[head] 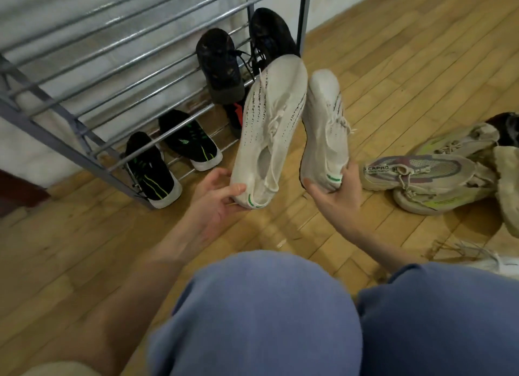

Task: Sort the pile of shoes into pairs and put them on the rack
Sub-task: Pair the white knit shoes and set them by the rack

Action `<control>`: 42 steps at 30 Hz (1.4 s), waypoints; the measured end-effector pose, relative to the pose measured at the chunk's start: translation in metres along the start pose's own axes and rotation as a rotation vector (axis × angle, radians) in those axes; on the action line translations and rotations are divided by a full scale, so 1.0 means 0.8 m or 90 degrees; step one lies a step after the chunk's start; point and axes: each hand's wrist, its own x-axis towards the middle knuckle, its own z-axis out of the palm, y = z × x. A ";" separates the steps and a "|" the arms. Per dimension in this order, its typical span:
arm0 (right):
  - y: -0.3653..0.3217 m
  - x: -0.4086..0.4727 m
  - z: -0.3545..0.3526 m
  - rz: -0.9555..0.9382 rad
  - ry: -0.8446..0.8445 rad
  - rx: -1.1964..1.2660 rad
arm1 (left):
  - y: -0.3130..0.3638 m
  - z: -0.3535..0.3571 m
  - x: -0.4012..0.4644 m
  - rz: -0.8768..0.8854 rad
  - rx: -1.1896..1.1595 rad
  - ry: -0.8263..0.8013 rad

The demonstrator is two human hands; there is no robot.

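I hold 2 white knit shoes up in front of me, toes pointing away toward the rack. My left hand grips the heel of the left white shoe, thumb curled over the heel edge near its small green tab. My right hand cups the heel of the right white shoe, fingers wrapped round the back and thumb against the inner side. The 2 shoes stand side by side, their toes nearly touching, both with black dotted stripes and loose white laces.

The metal rack stands to my left against a pale wall, its bars slanting. On its lowest bars, near the floor, sit 2 black shoes with green stripes and white soles, side by side. Higher up and farther right, 2 plain black shoes rest on the bars, toes up, laces hanging. Something red and black shows just under them, mostly hidden behind the left white shoe.

On the wooden floor to my right lies the rest of the pile: beige sneakers with pink, grey and yellow-green patches lying against one another, a fuzzy tan piece at the frame edge, and a dark shoe behind them. A white shoe with loose laces lies near my right knee. My knees in blue fabric fill the bottom of the view.
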 end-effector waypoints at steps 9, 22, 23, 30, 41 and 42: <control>-0.024 0.035 0.049 -0.363 -0.141 -0.079 | 0.011 -0.071 -0.039 0.089 -0.139 0.126; -0.083 0.057 0.173 -0.308 -0.288 0.007 | 0.036 -0.107 -0.026 0.143 -0.337 0.366; -0.088 0.065 0.184 -0.295 -0.293 0.001 | 0.045 -0.108 -0.020 0.151 -0.352 0.375; -0.145 0.124 0.251 -0.234 -0.299 -0.021 | 0.083 -0.123 0.018 0.180 -0.385 0.442; -0.136 0.147 0.290 -0.176 -0.392 -0.034 | 0.066 -0.141 0.012 0.085 -0.333 0.447; -0.134 0.144 0.283 -0.178 -0.391 -0.038 | 0.063 -0.140 0.009 0.080 -0.315 0.445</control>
